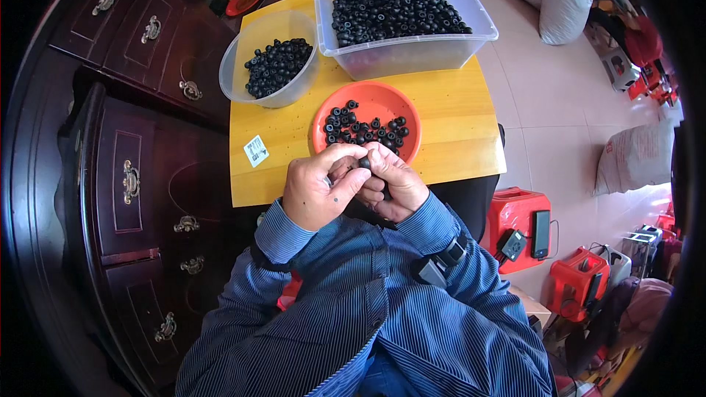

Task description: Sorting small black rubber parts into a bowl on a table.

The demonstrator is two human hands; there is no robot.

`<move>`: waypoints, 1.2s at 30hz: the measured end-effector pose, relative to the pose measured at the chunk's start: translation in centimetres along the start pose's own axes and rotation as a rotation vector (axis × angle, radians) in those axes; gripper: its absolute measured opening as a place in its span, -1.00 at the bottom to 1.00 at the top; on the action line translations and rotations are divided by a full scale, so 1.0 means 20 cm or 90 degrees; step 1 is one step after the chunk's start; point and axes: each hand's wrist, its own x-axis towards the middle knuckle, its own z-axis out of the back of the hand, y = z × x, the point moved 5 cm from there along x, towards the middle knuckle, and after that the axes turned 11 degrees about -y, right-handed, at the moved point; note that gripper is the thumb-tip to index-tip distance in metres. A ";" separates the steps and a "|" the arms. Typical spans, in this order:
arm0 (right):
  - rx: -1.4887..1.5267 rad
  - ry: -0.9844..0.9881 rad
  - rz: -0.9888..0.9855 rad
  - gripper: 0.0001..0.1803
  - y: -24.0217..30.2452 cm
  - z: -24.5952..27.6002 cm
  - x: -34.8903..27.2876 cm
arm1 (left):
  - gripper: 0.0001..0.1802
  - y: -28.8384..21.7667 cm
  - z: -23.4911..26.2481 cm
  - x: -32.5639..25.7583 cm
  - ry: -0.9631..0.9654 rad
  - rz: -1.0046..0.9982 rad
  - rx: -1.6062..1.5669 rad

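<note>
My left hand (pixel 316 182) and my right hand (pixel 399 185) meet over the near edge of the yellow table. Between their fingertips is a small round black part (pixel 365 163), pinched from both sides. Something dark, perhaps a second black part, shows under the curled fingers of my right hand. Just beyond my hands an orange-red plate (pixel 379 93) carries many loose black parts (pixel 357 129), some showing a ring-shaped opening. My fingers cover the plate's near rim.
A round translucent tub (pixel 230 77) and a large clear bin (pixel 412 55), both with similar black parts, stand on the table (pixel 456 129). A white label (pixel 256 151) lies left. Dark drawers (pixel 132 184) flank the left; red stools (pixel 515 213) and pale sacks (pixel 634 159) stand right.
</note>
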 end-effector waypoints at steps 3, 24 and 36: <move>0.008 -0.009 -0.007 -0.88 0.00 -0.02 -0.01 | -0.79 0.07 -0.02 0.00 -0.005 0.038 -0.174; 0.159 -0.070 -0.135 -0.69 -0.02 0.07 0.05 | -0.70 0.09 0.31 0.36 -0.265 -0.051 0.189; 0.169 -0.096 -0.074 -0.50 0.00 0.05 0.12 | -0.62 0.10 -0.07 0.03 0.005 0.035 0.169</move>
